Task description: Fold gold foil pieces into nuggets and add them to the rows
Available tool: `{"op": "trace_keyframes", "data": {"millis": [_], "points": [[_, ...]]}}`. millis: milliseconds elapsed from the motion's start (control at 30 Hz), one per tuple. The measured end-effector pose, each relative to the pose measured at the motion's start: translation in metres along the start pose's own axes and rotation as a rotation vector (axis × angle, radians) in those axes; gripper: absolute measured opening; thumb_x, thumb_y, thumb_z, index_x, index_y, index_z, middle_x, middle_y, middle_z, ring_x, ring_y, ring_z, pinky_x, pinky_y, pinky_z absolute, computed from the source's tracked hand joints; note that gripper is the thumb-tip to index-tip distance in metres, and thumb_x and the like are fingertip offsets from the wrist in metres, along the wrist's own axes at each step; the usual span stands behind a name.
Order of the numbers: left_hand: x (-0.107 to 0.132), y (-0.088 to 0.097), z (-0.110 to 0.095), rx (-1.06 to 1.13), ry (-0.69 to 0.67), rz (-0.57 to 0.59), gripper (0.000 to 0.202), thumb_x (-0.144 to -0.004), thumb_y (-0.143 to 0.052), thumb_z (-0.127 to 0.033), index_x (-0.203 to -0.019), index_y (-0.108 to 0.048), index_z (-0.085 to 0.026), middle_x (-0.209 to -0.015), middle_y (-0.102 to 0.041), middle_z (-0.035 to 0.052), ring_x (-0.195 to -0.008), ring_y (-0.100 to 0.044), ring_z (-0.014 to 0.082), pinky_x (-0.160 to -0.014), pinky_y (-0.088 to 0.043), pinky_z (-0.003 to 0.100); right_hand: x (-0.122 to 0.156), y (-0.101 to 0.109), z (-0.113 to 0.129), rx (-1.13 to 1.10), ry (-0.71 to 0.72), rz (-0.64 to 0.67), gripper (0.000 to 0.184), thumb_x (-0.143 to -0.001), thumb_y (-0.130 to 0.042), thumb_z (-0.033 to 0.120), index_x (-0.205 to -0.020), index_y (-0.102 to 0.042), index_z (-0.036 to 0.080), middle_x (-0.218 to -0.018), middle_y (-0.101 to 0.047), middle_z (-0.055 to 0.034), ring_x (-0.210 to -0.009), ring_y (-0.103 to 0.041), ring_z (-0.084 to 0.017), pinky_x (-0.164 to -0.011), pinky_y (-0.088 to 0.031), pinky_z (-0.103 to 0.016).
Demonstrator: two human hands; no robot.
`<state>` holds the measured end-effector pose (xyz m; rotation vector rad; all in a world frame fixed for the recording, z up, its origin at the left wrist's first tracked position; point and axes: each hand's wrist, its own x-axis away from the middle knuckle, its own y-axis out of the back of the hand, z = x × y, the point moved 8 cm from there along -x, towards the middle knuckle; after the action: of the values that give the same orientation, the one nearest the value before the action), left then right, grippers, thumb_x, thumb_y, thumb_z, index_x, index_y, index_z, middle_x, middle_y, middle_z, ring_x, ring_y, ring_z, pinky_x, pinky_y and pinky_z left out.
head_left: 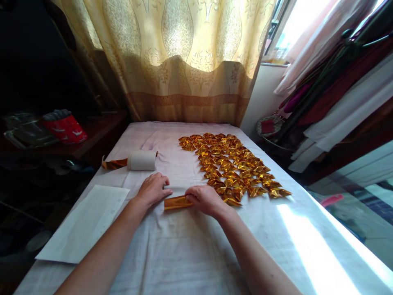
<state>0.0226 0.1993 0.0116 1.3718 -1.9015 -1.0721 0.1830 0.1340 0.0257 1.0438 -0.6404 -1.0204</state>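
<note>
The right hand (205,199) pinches a gold strip (176,203) just below the frame's centre; the left hand (154,189), loosely curled around nothing visible, is beside its left end. Light, even pressure would likely keep the edges straight.

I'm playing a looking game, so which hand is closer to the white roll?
Left. The left hand is on the near side of the white roll, slightly right, not touching it; the right hand is farther right, on the gold strip.
</note>
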Motion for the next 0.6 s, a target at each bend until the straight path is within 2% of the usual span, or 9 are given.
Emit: {"op": "trace_keyframes", "data": {"millis": [67, 167, 233, 300, 400, 467, 533, 600], "points": [[-0.003, 0.0, 0.002, 0.052, -0.011, 0.015, 0.016, -0.058, -0.078, -0.028, -0.066, -0.065, -0.022, -0.079, -0.061, 0.0041, -0.087, -0.058, 0.0257, -0.084, -0.043, 0.035, -0.009, 0.006, 0.001, -0.019, 0.021, -0.03, 0.017, -0.09, -0.059, 0.021, -0.091, -0.076, 0.025, -0.09, -0.073, -0.0021, -0.082, -0.067, -0.016, -0.072, -0.046, -0.023], [-0.004, -0.003, 0.003, 0.18, -0.021, 0.054, 0.015, -0.059, -0.074, -0.027, -0.063, -0.061, -0.022, -0.069, -0.059, 0.0006, -0.074, -0.057, 0.0207, -0.072, -0.044, 0.03, -0.018, 0.017, 0.002, -0.067, 0.064, -0.12, 0.013, -0.087, -0.064, 0.02, -0.089, -0.076, 0.023, -0.118, -0.068, -0.0078, -0.106, -0.064, -0.019, -0.092, -0.046, -0.03], [-0.002, -0.007, 0.003, 0.291, -0.021, 0.1, 0.016, -0.064, -0.071, -0.032, -0.067, -0.06, -0.021, -0.065, -0.058, -0.0011, -0.065, -0.056, 0.0176, -0.062, -0.044, 0.027, -0.023, 0.021, -0.001, -0.119, 0.05, -0.153, 0.01, -0.085, -0.066, 0.021, -0.089, -0.076, 0.022, -0.134, -0.06, -0.0107, -0.122, -0.057, -0.023, -0.103, -0.042, -0.037], [0.003, -0.012, 0.001, 0.395, -0.021, 0.149, 0.022, -0.067, -0.069, -0.039, -0.077, -0.063, -0.02, -0.065, -0.062, -0.0007, -0.061, -0.058, 0.0166, -0.056, -0.045, 0.025, -0.025, 0.02, -0.006, -0.201, 0.014, -0.147, 0.01, -0.084, -0.067, 0.02, -0.089, -0.075, 0.023, -0.139, -0.057, -0.0111, -0.126, -0.055, -0.024, -0.105, -0.041, -0.04], [0.013, -0.016, -0.001, 0.689, 0.028, 0.188, 0.038, -0.064, -0.076, -0.043, -0.093, -0.066, -0.019, -0.074, -0.068, 0.0032, -0.066, -0.064, 0.0179, -0.057, -0.049, 0.026, -0.026, 0.014, -0.012, -0.347, -0.005, -0.125, 0.011, -0.083, -0.065, 0.018, -0.086, -0.075, 0.023, -0.131, -0.063, -0.0085, -0.111, -0.064, -0.02, -0.094, -0.048, -0.033], [0.019, -0.017, 0.0, 0.914, 0.091, 0.175, 0.041, -0.06, -0.081, -0.042, -0.091, -0.068, -0.019, -0.081, -0.07, 0.0057, -0.071, -0.065, 0.0185, -0.061, -0.051, 0.027, -0.027, 0.008, -0.014, -0.411, -0.006, -0.1, 0.012, -0.082, -0.064, 0.016, -0.083, -0.074, 0.022, -0.113, -0.071, -0.0049, -0.092, -0.067, -0.016, -0.08, -0.05, -0.026], [0.023, -0.018, 0.003, 1.009, 0.151, 0.158, 0.039, -0.059, -0.083, -0.044, -0.085, -0.069, -0.019, -0.081, -0.069, 0.0055, -0.071, -0.064, 0.0177, -0.061, -0.051, 0.025, -0.028, 0.003, -0.016, -0.451, -0.021, -0.082, 0.013, -0.082, -0.062, 0.015, -0.082, -0.074, 0.021, -0.09, -0.073, -0.0006, -0.076, -0.065, -0.013, -0.069, -0.048, -0.022], [0.025, -0.017, 0.008, 0.998, 0.188, 0.126, 0.04, -0.059, -0.082, -0.049, -0.081, -0.069, -0.019, -0.075, -0.067, 0.003, -0.066, -0.061, 0.016, -0.058, -0.048, 0.023, -0.029, 0.0, -0.018, -0.488, -0.043, -0.088, 0.014, -0.083, -0.061, 0.016, -0.08, -0.073, 0.02, -0.077, -0.071, 0.0017, -0.069, -0.062, -0.011, -0.064, -0.045, -0.02]]}}
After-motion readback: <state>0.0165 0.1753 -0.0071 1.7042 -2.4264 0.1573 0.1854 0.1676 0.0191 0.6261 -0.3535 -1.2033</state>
